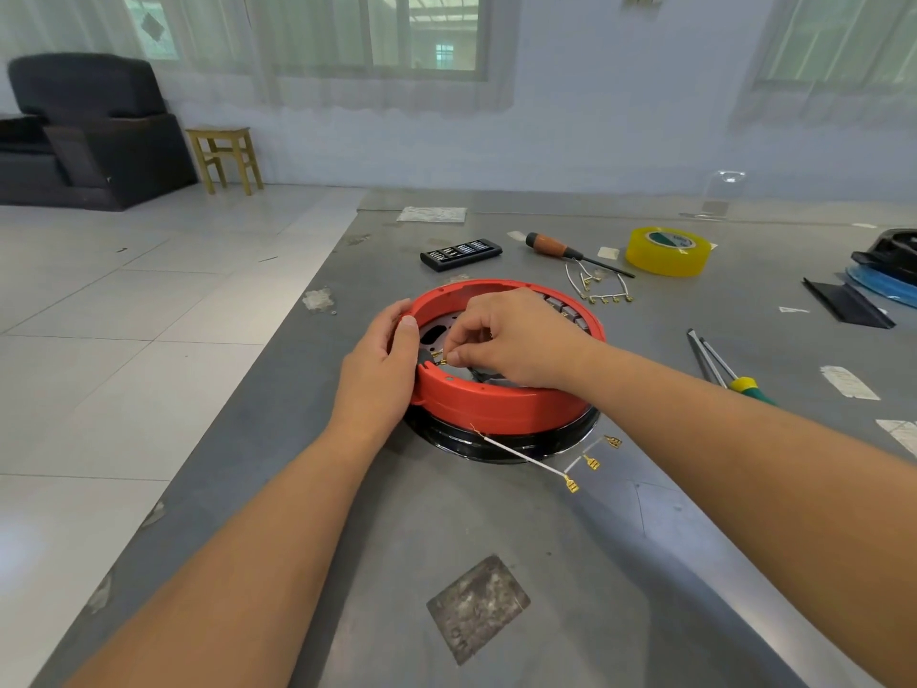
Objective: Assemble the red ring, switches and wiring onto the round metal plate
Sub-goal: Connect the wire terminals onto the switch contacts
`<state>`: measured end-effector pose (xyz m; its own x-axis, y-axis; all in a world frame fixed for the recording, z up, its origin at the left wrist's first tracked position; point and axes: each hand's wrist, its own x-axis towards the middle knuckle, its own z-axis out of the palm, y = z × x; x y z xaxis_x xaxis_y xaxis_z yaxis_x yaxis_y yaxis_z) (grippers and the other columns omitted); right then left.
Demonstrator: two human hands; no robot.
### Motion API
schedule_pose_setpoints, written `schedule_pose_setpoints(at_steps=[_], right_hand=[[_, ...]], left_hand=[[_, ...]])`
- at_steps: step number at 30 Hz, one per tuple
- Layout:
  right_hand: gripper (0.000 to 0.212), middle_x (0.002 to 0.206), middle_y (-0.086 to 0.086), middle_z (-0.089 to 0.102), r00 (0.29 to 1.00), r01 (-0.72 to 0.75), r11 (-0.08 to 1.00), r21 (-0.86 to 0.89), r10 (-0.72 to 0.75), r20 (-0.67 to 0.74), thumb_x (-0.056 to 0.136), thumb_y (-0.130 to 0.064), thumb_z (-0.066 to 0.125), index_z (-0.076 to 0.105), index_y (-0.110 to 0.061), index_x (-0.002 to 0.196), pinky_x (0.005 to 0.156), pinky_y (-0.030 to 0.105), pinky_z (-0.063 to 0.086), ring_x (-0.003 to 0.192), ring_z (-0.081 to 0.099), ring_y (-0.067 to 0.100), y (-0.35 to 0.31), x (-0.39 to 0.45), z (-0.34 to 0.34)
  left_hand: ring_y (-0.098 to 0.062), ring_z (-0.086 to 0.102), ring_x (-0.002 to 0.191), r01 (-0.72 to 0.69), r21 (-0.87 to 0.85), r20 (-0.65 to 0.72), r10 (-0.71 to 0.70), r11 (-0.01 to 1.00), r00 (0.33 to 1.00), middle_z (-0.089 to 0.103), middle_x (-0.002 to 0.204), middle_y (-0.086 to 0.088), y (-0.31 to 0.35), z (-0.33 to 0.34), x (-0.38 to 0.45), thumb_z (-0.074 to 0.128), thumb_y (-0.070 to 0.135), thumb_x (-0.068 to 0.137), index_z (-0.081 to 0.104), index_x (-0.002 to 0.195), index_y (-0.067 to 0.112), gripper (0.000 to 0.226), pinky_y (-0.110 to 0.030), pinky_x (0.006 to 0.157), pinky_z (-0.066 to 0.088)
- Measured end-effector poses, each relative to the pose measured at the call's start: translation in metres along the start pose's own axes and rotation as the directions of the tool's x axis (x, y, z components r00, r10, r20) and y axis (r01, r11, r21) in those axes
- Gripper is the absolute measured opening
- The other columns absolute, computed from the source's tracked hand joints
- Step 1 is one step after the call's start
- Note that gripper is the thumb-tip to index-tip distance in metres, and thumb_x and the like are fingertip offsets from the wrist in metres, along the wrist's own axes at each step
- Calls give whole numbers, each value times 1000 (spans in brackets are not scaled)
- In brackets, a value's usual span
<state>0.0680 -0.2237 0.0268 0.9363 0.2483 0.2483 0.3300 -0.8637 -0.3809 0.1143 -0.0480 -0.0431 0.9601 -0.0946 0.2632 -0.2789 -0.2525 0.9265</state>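
The red ring [496, 404] sits on the round metal plate [501, 446] in the middle of the grey table. My left hand [379, 374] grips the ring's left wall, thumb over its rim. My right hand [511, 340] reaches inside the ring and pinches a small brass wire terminal [440, 360] near the inner left wall. Several grey switches [570, 312] line the ring's far right wall. A white wire harness with brass terminals [570, 471] lies in front of the plate. A second harness [598, 290] lies behind the ring.
Behind the ring lie a black bit case [461, 254], an orange-handled screwdriver [570, 251] and a yellow tape roll [667, 250]. A green-handled screwdriver [729, 369] lies to the right. Black and blue parts [883, 275] sit at the far right. The table's left edge drops to tiled floor.
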Motion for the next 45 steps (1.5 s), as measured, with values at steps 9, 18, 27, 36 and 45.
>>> schedule_pose_setpoints(at_steps=[9,18,27,36,45], right_hand=[[6,80,-20,63,1000,-2,999,-38,2,-1,89,-35,77,78,-30,92,66,12,37,76,57,-9,-2,3,1],[33,74,-15,66,998,-1,1000,-25,0,-67,80,-36,85,54,-29,92,68,25,49,74,63,0,-4,2,0],[32,69,-7,61,993,83,993,-80,-89,-82,82,-29,84,53,-19,77,57,12,36,60,51,4,-8,2,0],[51,72,3,68,986,84,996,-27,-87,-140,79,-23,86,38,-26,65,69,40,53,77,68,24,-14,0,3],[45,72,-1,68,990,84,996,-28,-87,-112,82,-26,84,42,-28,66,65,28,49,76,68,16,-12,-1,3]], left_hand=[[-9,64,104,-3,26,18,3,1000,1000,67,107,25,-4,1,0,37,45,109,57,137,49,34,-27,85,46],[-5,64,88,-3,47,19,2,999,1000,70,94,16,-7,2,0,36,46,108,55,139,49,36,-32,79,49],[-3,64,87,1,53,13,-1,999,1000,69,92,15,-7,2,1,34,45,106,54,140,46,40,-30,78,50],[0,61,88,-14,69,9,13,998,1000,65,93,17,-9,4,3,31,39,111,54,143,42,39,-19,74,43],[10,56,93,-28,77,10,28,997,1000,60,98,26,-8,4,2,30,38,113,53,146,39,40,-14,76,40]])
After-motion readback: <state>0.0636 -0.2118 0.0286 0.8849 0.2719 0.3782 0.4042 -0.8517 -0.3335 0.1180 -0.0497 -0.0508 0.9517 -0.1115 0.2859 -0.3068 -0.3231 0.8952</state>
